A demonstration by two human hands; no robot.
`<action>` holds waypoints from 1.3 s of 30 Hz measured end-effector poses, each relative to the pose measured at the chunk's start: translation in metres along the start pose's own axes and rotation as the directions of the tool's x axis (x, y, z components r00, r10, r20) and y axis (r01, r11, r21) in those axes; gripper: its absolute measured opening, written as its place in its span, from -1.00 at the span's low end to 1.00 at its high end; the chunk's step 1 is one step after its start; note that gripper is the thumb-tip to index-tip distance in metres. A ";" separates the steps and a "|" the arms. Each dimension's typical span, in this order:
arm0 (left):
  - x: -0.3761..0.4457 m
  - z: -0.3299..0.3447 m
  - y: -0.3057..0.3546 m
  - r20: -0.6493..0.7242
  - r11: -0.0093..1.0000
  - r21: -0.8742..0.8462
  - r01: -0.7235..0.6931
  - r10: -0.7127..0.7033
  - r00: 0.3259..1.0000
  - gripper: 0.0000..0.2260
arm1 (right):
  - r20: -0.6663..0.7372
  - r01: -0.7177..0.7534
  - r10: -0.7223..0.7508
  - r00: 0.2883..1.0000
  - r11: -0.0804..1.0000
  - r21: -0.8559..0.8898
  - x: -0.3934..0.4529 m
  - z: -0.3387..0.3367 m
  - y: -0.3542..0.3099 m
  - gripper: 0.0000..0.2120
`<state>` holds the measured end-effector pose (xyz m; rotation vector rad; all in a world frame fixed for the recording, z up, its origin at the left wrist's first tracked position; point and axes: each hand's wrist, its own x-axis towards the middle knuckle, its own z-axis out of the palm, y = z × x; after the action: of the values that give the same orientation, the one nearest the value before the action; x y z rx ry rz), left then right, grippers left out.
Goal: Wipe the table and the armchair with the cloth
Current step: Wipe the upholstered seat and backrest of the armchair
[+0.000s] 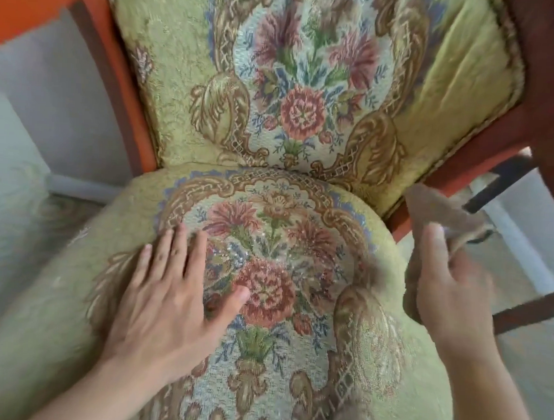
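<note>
On the seat (299, 243) of the armchair (449, 77), the left hand (172, 288) is lying flat, palm down. Its four fingers (167, 252) are lying straight and close together, pointing toward the backrest (167, 75), and its thumb is sticking out to the right onto a woven red flower. The fingertips are touching the brown scroll border of the seat's floral panel.

To the right, the right hand (451, 283) is hovering beside the seat's right edge, blurred. Its thumb and fingers are pinching the cloth (439, 212), a brown rag that is rising above the hand toward the chair's right frame and also hanging down along the palm side. Whether the cloth is touching the upholstery I cannot tell.

The seat and backrest are showing the same yellow-green tapestry fabric with a pale central medallion of pink and red flowers, green leaves and blue sprigs, ringed by brown scrolls. A corded trim is running along the backrest's right edge. The wooden frame is showing orange-red on the left and darker reddish brown on the right, with dark bars below the right arm.

Around the chair, a pale floor (16, 202) with a faint swirl pattern is showing at left, meeting a white wall and skirting behind the left frame. More pale floor is showing at right.
</note>
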<state>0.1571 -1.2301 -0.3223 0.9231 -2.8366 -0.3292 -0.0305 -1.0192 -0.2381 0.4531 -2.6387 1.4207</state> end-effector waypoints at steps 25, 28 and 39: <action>0.018 0.011 -0.018 -0.086 0.983 -0.148 -0.106 0.094 0.992 0.03 | 0.631 0.467 -0.130 0.765 0.787 -0.403 -0.043 0.129 -0.033 -0.56; 0.018 0.008 -0.019 -0.081 0.983 -0.161 -0.092 0.080 0.994 -0.02 | 0.696 0.511 -0.184 0.694 0.807 -0.297 -0.051 0.126 -0.036 -0.57; 0.016 0.007 -0.023 -0.095 0.973 -0.206 -0.108 0.090 0.991 -0.07 | 0.722 0.268 -0.142 0.677 0.961 -0.062 -0.102 0.094 -0.045 -0.65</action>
<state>0.1559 -1.2564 -0.3342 0.7319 -2.6929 -0.5519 0.0846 -1.0995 -0.2791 1.5064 -3.0707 1.0746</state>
